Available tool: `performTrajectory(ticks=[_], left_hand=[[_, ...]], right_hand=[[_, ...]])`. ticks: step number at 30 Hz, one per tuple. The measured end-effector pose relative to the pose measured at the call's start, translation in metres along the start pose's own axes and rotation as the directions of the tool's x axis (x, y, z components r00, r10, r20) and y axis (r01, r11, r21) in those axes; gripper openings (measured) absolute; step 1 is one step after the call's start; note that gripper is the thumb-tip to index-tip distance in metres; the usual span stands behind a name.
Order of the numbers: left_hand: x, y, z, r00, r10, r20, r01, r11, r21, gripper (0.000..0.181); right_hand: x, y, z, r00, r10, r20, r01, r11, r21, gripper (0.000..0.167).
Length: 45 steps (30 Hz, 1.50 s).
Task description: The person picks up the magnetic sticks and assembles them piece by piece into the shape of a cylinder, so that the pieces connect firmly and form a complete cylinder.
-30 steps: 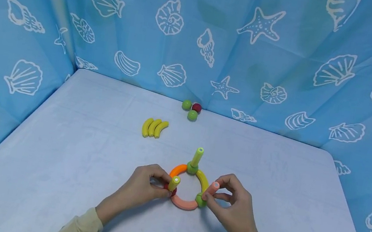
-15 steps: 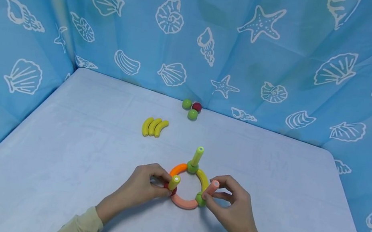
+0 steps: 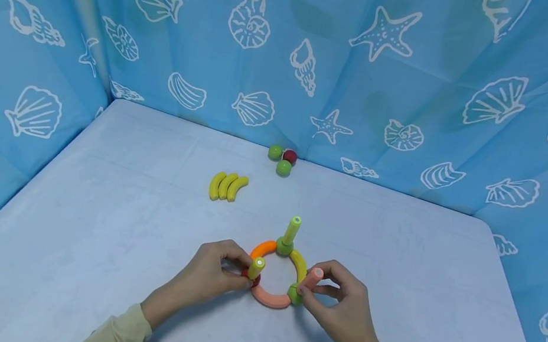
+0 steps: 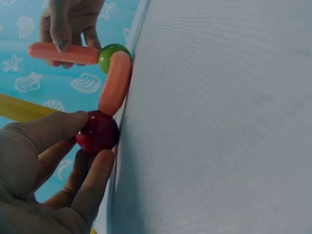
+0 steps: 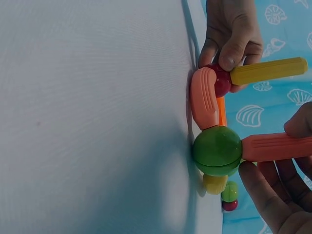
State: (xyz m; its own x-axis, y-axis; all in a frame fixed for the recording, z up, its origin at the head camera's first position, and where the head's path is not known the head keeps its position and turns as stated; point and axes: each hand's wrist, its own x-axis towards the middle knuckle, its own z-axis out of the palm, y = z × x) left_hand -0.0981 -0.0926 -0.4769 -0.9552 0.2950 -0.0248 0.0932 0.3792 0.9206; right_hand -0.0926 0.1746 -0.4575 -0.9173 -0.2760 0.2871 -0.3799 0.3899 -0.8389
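A ring of curved sticks and balls lies on the white table. It joins an orange curved piece (image 3: 263, 248), a yellow curved piece (image 3: 299, 265) and a pink curved piece (image 3: 270, 299). At the ring's far side, a lime rod (image 3: 291, 230) stands on a green ball (image 3: 284, 247). My left hand (image 3: 215, 269) holds the red ball (image 4: 100, 134) between thumb and fingers; a yellow rod (image 5: 268, 71) rises from it. Opposite, my right hand (image 3: 342, 301) pinches the pink straight rod (image 5: 275, 147), whose lower end meets another green ball (image 5: 217, 150).
Three yellow curved pieces (image 3: 228, 186) lie side by side beyond the ring. Further back, near the table's far edge, sit two green balls (image 3: 283, 168) and a red ball (image 3: 289, 157). A blue curtain (image 3: 293, 48) with white shell prints hangs behind and at the sides.
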Motion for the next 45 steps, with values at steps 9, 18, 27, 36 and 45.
performTrajectory(ticks=[9,18,27,36,45], left_hand=[[0.0,0.0,0.0,1.0,0.022,-0.003,-0.022,1.0,0.006,0.027],[0.0,0.0,-0.002,1.0,0.025,-0.012,-0.025,1.0,0.008,0.025],[0.001,0.0,-0.003,0.999,0.024,-0.041,-0.023,1.0,0.02,0.023],[0.002,0.0,-0.004,0.997,0.027,-0.072,-0.025,0.999,0.034,0.022],[0.004,-0.001,-0.004,0.998,0.008,-0.061,-0.006,1.0,0.025,0.022]], right_hand=[[-0.004,-0.001,0.0,1.0,0.006,0.004,-0.006,1.0,0.026,0.037],[-0.009,-0.005,0.002,1.0,-0.023,0.013,0.022,0.997,0.078,0.037],[-0.013,-0.008,0.005,0.996,-0.072,0.054,0.062,0.983,0.175,0.028],[-0.016,-0.008,0.008,0.996,-0.046,0.081,0.032,0.985,0.171,0.029],[-0.017,-0.011,-0.001,0.993,-0.025,0.114,0.01,0.991,0.133,0.038]])
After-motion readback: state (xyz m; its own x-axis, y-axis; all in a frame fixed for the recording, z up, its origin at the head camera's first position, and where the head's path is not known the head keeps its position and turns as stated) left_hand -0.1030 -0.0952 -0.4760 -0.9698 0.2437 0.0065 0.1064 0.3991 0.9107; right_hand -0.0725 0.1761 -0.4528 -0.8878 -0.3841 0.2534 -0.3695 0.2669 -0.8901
